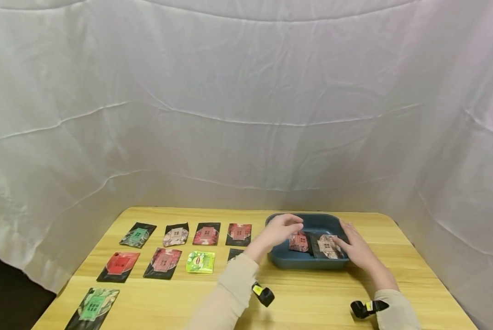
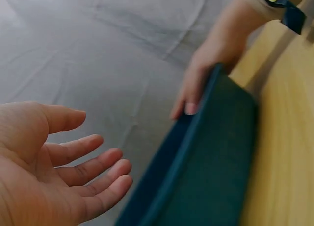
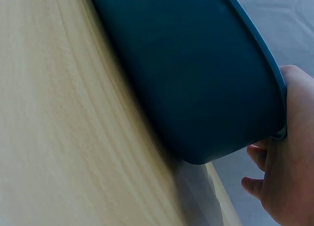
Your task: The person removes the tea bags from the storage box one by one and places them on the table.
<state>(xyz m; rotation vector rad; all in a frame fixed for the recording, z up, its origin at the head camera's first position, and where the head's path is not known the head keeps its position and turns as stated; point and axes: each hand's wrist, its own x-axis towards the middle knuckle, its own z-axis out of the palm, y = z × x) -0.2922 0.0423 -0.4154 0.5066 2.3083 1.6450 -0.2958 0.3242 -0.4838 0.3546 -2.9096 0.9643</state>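
My left hand (image 1: pixel 280 229) hovers over the left side of a dark blue plastic basin (image 1: pixel 308 264), fingers loosely bent and apart. In the left wrist view its palm (image 2: pixel 54 174) shows with nothing held. My right hand (image 1: pixel 358 250) grips the basin's right rim, thumb inside the wall and fingers outside. The right wrist view shows that hand (image 3: pixel 294 147) at the basin's corner (image 3: pixel 196 88). Inside the basin lie a red-and-black tea sachet (image 1: pixel 299 241) and a beige-and-black tea sachet (image 1: pixel 328 246), the latter near my right thumb.
Left of the basin, several tea sachets lie in loose rows: a yellow-green one (image 1: pixel 200 262), a red one (image 1: pixel 119 266), a green one (image 1: pixel 92 308) nearest the front. Another sachet (image 1: pixel 234 253) is partly behind my left forearm. Grey curtain (image 1: pixel 246 151) surrounds the wooden table (image 1: pixel 312 302).
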